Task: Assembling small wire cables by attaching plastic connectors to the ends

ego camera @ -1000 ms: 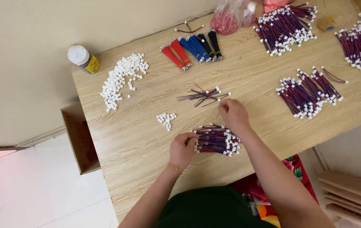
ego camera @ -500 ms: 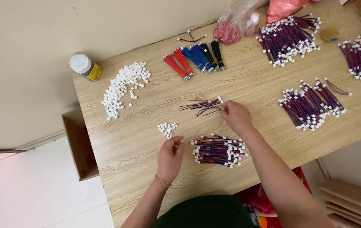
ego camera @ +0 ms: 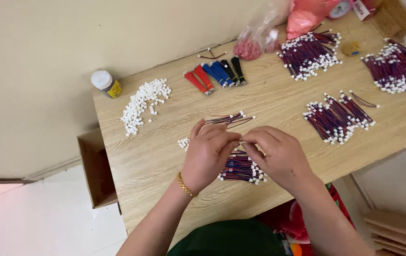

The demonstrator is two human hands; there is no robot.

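Pinching: our left hand [ego camera: 208,154] and right hand [ego camera: 279,156] meet fingertip to fingertip, gripping something too small to identify.
Below: wire bundle [ego camera: 241,169], kept within reach.

bare wood [ego camera: 165,156] left, wire bundles [ego camera: 338,118] crowding right, perhaps passable between

It looks like a small home work spot: a light wooden table [ego camera: 155,161] against a plain cream wall [ego camera: 70,42], with bundles of red-and-blue wires [ego camera: 338,118] at 3 o'clock.

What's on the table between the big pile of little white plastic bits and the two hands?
Head view: a tiny cluster of white connectors, beside the left hand.
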